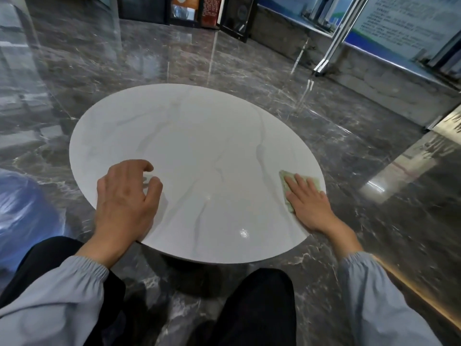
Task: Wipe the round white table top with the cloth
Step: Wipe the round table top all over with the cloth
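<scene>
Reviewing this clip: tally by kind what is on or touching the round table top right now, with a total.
Hands: 2, the left hand with curled fingers near the left edge, the right hand flat on the cloth
Cloths: 1, a pale green cloth by the right edge of the table top
Total: 3

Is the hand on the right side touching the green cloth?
Touching. The head view shows the right hand lying flat on the green cloth, fingers spread over it, pressing it onto the white table top near its right edge.
</scene>
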Action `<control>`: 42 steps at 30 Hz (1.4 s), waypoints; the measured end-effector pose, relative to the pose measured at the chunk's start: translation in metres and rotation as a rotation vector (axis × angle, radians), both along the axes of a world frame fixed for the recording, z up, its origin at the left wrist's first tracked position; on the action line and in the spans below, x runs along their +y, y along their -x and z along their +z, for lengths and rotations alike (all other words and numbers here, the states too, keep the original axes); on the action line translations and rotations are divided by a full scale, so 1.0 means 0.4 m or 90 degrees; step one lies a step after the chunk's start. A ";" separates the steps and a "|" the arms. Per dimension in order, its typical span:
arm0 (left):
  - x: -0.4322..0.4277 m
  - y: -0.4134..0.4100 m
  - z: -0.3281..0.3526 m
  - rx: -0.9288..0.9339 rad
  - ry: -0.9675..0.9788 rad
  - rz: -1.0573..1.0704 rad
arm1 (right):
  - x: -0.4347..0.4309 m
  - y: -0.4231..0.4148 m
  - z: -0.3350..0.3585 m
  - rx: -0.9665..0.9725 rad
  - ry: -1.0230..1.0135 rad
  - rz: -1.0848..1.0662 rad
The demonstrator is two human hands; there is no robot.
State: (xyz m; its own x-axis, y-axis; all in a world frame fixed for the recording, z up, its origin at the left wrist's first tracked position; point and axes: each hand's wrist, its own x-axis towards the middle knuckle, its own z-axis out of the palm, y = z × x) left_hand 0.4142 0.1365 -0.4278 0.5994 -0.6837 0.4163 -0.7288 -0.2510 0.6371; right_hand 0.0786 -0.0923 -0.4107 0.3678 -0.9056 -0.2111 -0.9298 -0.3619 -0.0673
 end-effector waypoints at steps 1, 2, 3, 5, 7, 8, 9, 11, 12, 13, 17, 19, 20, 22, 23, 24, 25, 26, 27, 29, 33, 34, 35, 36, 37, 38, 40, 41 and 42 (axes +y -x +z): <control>-0.001 0.002 0.001 0.001 -0.001 -0.001 | 0.036 -0.016 0.000 -0.004 0.001 0.004; -0.001 0.003 0.002 0.003 -0.001 -0.002 | 0.082 -0.035 0.000 -0.016 -0.003 0.026; -0.001 0.003 0.003 0.002 -0.004 0.000 | 0.140 -0.059 -0.001 -0.028 -0.010 0.064; -0.002 0.005 0.003 0.000 -0.013 0.000 | 0.284 -0.109 -0.003 -0.034 -0.011 0.161; -0.002 0.007 0.005 -0.009 -0.028 -0.007 | 0.414 -0.152 -0.003 -0.036 0.007 0.265; -0.003 0.008 0.007 -0.020 -0.039 -0.012 | 0.454 -0.163 -0.004 -0.047 0.010 0.307; -0.003 0.009 0.007 -0.031 -0.051 -0.016 | 0.476 -0.168 -0.002 -0.057 0.010 0.336; -0.007 0.005 0.007 -0.051 -0.082 -0.023 | 0.476 -0.159 0.004 -0.078 0.006 0.360; -0.009 0.004 0.007 -0.063 -0.097 -0.026 | 0.461 -0.146 0.006 -0.087 0.004 0.357; -0.010 0.003 0.008 -0.074 -0.107 -0.028 | 0.439 -0.129 0.006 -0.093 0.003 0.348; -0.011 0.003 0.007 -0.094 -0.119 -0.024 | 0.264 -0.016 0.000 -0.070 -0.004 0.221; -0.009 0.003 0.006 -0.104 -0.123 -0.026 | 0.159 0.045 0.009 -0.068 0.011 0.122; -0.009 0.001 0.006 -0.107 -0.124 -0.025 | 0.109 0.069 0.008 -0.067 0.008 0.078; -0.010 0.001 0.002 -0.112 -0.126 -0.025 | 0.049 0.091 0.004 -0.032 -0.009 0.052; -0.011 0.002 0.001 -0.113 -0.125 -0.024 | 0.043 0.086 0.000 -0.011 0.002 0.060; -0.012 0.003 0.000 -0.114 -0.123 -0.023 | 0.050 0.072 -0.008 0.004 0.015 0.064; -0.013 0.004 0.000 -0.113 -0.122 -0.021 | 0.080 0.048 -0.007 0.022 0.020 0.060; -0.015 0.004 -0.001 -0.112 -0.122 -0.019 | 0.113 0.022 -0.012 0.024 0.026 0.073; -0.016 0.005 -0.002 -0.112 -0.125 -0.016 | 0.156 -0.008 -0.015 0.020 0.022 0.105; -0.017 0.005 -0.003 -0.111 -0.125 -0.013 | 0.278 -0.086 -0.010 0.004 0.017 0.206; -0.014 0.005 -0.003 -0.112 -0.121 -0.018 | 0.465 -0.202 -0.007 -0.059 0.013 0.404; -0.011 0.004 -0.003 -0.112 -0.118 -0.017 | 0.483 -0.212 -0.007 -0.068 0.012 0.430; -0.009 0.004 -0.004 -0.112 -0.114 -0.015 | 0.488 -0.213 -0.003 -0.074 0.007 0.443; -0.009 0.003 -0.004 -0.114 -0.111 -0.015 | 0.479 -0.206 -0.001 -0.086 0.008 0.445; -0.009 0.003 -0.004 -0.114 -0.111 -0.015 | 0.457 -0.193 0.000 -0.095 0.009 0.437; -0.008 0.003 -0.003 -0.114 -0.113 -0.015 | 0.424 -0.177 -0.001 -0.098 0.011 0.418; -0.009 0.001 -0.003 -0.114 -0.115 -0.015 | 0.330 -0.131 -0.004 -0.075 0.008 0.345; -0.009 0.001 -0.003 -0.112 -0.114 -0.014 | 0.276 -0.102 0.000 -0.059 0.012 0.294; -0.009 0.000 -0.004 -0.109 -0.112 -0.012 | 0.223 -0.072 0.009 -0.056 0.017 0.239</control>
